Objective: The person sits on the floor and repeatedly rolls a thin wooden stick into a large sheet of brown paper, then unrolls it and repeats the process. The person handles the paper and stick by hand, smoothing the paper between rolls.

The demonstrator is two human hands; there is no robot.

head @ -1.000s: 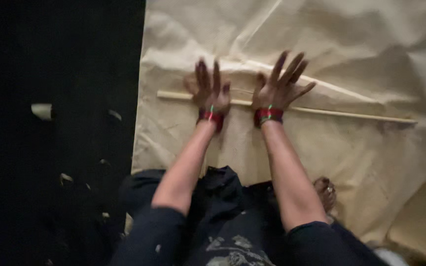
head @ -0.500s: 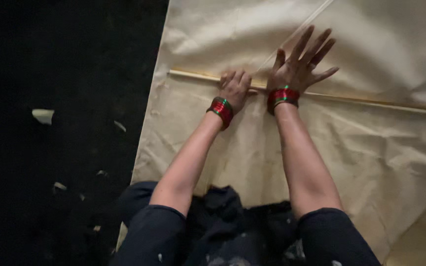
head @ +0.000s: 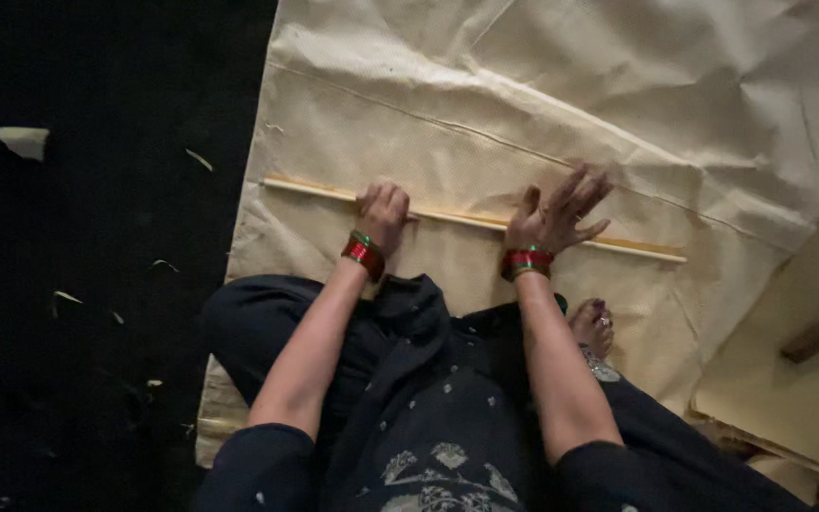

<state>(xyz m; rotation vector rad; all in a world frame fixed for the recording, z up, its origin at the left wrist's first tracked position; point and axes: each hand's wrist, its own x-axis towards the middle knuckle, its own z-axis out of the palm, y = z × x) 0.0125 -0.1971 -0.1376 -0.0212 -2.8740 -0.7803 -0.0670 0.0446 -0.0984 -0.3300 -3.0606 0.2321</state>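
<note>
Now my left hand (head: 383,214) curls its fingers over the thin wooden stick (head: 471,220) lying across the cream cloth (head: 561,114); my right hand (head: 554,220) presses down, fingers spread.

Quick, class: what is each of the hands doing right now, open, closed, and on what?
Left hand: closed, fingers curled on the long thin pale wooden stick.
Right hand: open, fingers spread, pressing the same stick on the cream paper sheet.
</note>
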